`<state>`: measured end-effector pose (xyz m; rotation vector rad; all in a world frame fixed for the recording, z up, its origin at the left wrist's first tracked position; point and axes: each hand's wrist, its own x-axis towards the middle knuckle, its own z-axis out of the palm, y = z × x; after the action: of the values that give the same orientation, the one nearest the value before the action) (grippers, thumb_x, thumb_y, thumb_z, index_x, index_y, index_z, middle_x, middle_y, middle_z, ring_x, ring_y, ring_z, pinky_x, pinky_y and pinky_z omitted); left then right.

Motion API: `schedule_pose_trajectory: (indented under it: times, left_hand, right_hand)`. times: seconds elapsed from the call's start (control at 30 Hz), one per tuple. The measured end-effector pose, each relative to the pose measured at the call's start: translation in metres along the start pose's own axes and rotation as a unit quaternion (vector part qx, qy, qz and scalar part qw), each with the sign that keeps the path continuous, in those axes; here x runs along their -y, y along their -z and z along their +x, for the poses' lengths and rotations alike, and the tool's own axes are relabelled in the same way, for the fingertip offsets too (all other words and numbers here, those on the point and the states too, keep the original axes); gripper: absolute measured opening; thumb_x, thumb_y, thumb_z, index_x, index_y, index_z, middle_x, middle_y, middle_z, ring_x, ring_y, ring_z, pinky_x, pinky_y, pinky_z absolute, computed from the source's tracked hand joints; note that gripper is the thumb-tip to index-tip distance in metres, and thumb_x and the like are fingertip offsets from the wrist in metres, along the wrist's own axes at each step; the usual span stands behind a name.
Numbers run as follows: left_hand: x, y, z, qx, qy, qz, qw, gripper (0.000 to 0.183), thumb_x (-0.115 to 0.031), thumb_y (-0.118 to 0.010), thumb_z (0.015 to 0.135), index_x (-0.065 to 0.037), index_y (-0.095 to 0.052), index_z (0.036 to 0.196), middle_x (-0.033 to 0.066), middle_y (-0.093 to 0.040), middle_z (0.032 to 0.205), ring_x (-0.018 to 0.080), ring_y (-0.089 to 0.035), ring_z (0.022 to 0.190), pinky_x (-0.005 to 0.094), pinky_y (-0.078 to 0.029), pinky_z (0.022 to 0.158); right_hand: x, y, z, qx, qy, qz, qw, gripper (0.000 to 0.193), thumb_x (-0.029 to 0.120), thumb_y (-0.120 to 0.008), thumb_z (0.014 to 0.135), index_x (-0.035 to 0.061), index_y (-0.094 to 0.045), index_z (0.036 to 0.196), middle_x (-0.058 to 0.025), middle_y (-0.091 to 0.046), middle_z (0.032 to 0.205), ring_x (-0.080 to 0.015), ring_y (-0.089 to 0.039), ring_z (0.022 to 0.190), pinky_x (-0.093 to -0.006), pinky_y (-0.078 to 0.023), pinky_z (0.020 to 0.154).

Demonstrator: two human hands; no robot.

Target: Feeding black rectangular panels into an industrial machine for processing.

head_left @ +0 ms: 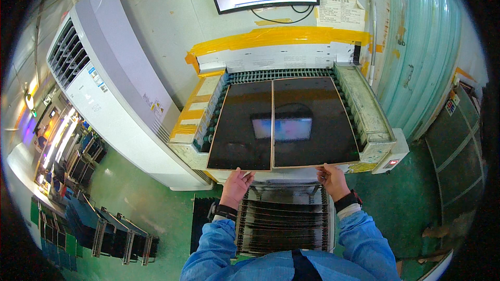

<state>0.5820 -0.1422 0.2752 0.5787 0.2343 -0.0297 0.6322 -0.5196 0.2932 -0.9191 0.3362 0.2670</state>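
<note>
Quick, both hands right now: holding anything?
Left hand: gripping the near edge of the left dark panel.
Right hand: gripping the near edge of the right dark panel.

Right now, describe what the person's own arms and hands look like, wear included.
Both arms wear loose, crinkled light-blue sleeves. The left hand is bare, with a black band at its wrist. The right hand is bare too, with a black wristband showing a small red spot, and a pale cuff under it. No gloves on the fingers.
</note>
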Motion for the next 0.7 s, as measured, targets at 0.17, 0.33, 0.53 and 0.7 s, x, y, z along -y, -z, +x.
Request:
schedule_pose_trajectory:
  times: [0.17,0.33,0.53,0.7]
  left_hand:
    - [-0.0001,0.0032,0.0017,0.005,-0.005,-0.002,1.0,0.015,-0.021,-0.057,0.1,-0.008,-0.062,0.096,0.0123,-0.07,0.103,0.0349,-0.064,0.107,0.043,-0.052,0.092]
    - [-0.0009,-0.0014,0.0005,0.016,-0.009,0.006,1.0,0.014,-0.021,-0.057,0.1,-0.008,-0.062,0.097,0.0131,-0.07,0.106,0.0348,-0.065,0.107,0.0425,-0.053,0.092]
    - [-0.0007,0.0007,0.0006,0.011,-0.008,0.004,1.0,0.012,-0.019,-0.056,0.1,-0.009,-0.061,0.098,0.0131,-0.069,0.106,0.0347,-0.065,0.107,0.0422,-0.053,0.091]
    - [-0.0005,-0.0036,-0.001,-0.002,-0.007,0.008,1.0,0.012,-0.019,-0.056,0.101,-0.009,-0.061,0.096,0.0118,-0.069,0.103,0.0349,-0.064,0.107,0.0422,-0.052,0.091]
  right_hand:
    - [-0.0018,0.0015,0.004,0.007,-0.004,-0.001,1.0,0.015,0.019,-0.058,0.097,0.0054,-0.064,0.097,-0.0095,-0.071,0.092,-0.019,-0.066,0.076,-0.0351,-0.055,0.067]
    - [-0.0011,0.002,0.0037,0.018,-0.002,-0.004,1.0,0.016,0.019,-0.058,0.097,0.0051,-0.064,0.097,-0.0089,-0.071,0.091,-0.0187,-0.067,0.077,-0.0343,-0.054,0.066]
    - [-0.0004,0.0012,0.0032,0.014,-0.005,-0.011,1.0,0.016,0.02,-0.058,0.097,0.0056,-0.065,0.098,-0.0084,-0.071,0.092,-0.0183,-0.067,0.077,-0.0345,-0.054,0.067]
    - [0.0002,0.0011,0.0021,0.014,-0.005,-0.009,1.0,0.015,0.02,-0.058,0.097,0.0059,-0.064,0.097,-0.0084,-0.071,0.092,-0.0181,-0.067,0.077,-0.0343,-0.055,0.067]
